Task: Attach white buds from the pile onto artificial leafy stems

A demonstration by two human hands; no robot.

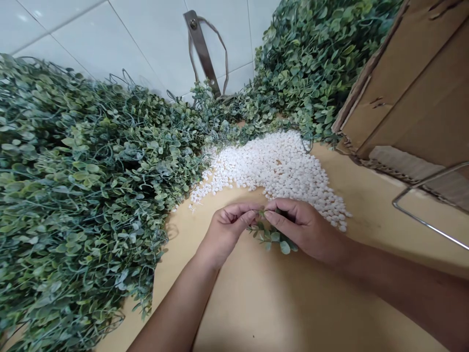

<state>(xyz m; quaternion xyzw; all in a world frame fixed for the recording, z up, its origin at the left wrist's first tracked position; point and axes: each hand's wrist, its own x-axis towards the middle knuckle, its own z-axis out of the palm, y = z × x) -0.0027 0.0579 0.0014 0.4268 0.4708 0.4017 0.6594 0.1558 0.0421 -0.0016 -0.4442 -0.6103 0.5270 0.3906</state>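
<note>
Both hands meet above the tan table, just in front of a spread of small white pieces (264, 164). My left hand (229, 227) pinches the tip of a green leafy sprig (274, 237) between thumb and forefinger. Close beside it, my right hand (306, 225) is closed on the same sprig, its thumb and forefinger at the tip. The leaves hang below the fingertips, partly under the right hand. Whether a small white piece is between the fingertips is too small to tell.
A large heap of leafy sprigs (91, 181) fills the left side, and another (304, 63) stands at the back right. A cardboard box (414, 88) and a bent metal rod (428, 224) are at the right. A strap (202, 51) leans near the tiled wall (146, 34).
</note>
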